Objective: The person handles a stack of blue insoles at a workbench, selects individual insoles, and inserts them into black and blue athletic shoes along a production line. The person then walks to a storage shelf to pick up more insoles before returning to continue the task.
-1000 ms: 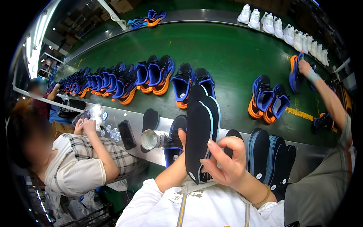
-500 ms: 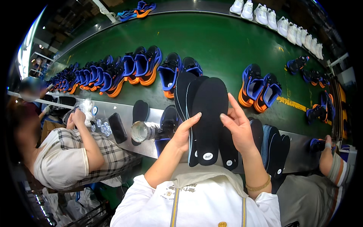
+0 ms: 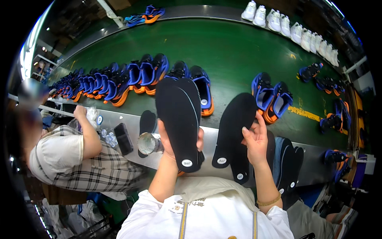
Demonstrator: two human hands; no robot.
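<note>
My left hand point(image 3: 168, 150) is closed round a small stack of black insoles point(image 3: 178, 119), its fingers showing on both sides. Each has a round white label at the heel where that end shows. My right hand point(image 3: 258, 145) grips a single black insole point(image 3: 234, 127) by its edge, apart from the stack. Behind it, more insoles point(image 3: 284, 163) lie piled on the steel ledge. Just beyond my left hand's stack stands a black, blue and orange sneaker point(image 3: 203, 89), and a mate is partly hidden. A roll of clear tape point(image 3: 148, 143) lies beside my left wrist.
Rows of similar sneakers point(image 3: 113, 85) stand on the green belt point(image 3: 227, 51), with a pair point(image 3: 272, 97) beyond my right hand. White shoes point(image 3: 284, 22) line the far ledge. A phone point(image 3: 124, 137) lies near a co-worker point(image 3: 59, 155) at left; another person sits at right.
The insoles have parted: my left hand has carried its stack left, while my right hand now holds one insole separately. The co-worker at left has shifted an arm.
</note>
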